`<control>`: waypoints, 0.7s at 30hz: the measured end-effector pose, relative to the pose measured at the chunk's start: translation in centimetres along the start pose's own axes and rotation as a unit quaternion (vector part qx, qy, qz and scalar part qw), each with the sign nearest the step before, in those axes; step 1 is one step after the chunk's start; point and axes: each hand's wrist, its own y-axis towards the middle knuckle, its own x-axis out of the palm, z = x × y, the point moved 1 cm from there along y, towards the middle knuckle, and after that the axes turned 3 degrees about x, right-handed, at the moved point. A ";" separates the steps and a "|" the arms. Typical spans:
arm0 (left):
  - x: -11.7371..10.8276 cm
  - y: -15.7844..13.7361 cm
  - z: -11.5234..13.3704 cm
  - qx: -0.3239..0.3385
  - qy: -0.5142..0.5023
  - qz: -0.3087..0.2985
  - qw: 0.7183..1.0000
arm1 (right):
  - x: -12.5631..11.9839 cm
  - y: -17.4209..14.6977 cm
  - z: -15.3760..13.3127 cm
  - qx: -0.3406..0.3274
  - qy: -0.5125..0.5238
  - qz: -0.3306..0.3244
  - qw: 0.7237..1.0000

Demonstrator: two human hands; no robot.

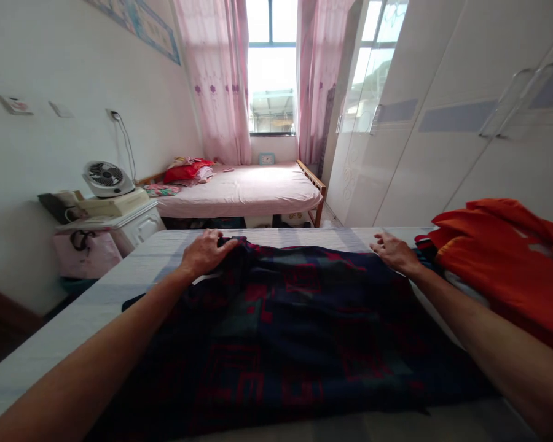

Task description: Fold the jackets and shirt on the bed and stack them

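Note:
A dark navy garment (299, 331) with red and grey-green geometric patterns lies spread over the bed in front of me. Its exact kind is hard to make out in the dim light. At its far left edge, my left hand (206, 253) is closed on bunched cloth, the thumb pointing right. My right hand (395, 253) rests by the far right corner, its fingers apart and slightly bent, touching or just above the cloth edge.
Orange clothing (507, 264) is heaped to the right. The bed's striped sheet (96, 313) shows at left. Beyond stand a second bed (253, 187) with red cloth, a small fan (105, 176) on a cabinet (141, 227), and white wardrobes (405, 159).

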 end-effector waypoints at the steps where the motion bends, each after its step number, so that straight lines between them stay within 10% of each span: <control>1: -0.1 -1.6 0.3 0.013 0.043 -0.024 0.999 | 0.6 -0.2 0.5 0.010 0.012 0.002 1.000; 7: -0.3 -8.6 0.4 0.086 0.187 -0.137 0.969 | 2.7 -0.9 1.5 0.027 0.038 -0.058 0.997; 21: -0.2 0.6 -8.1 -0.089 0.077 -0.025 0.993 | 3.4 1.0 3.1 -0.009 -0.037 -0.067 0.997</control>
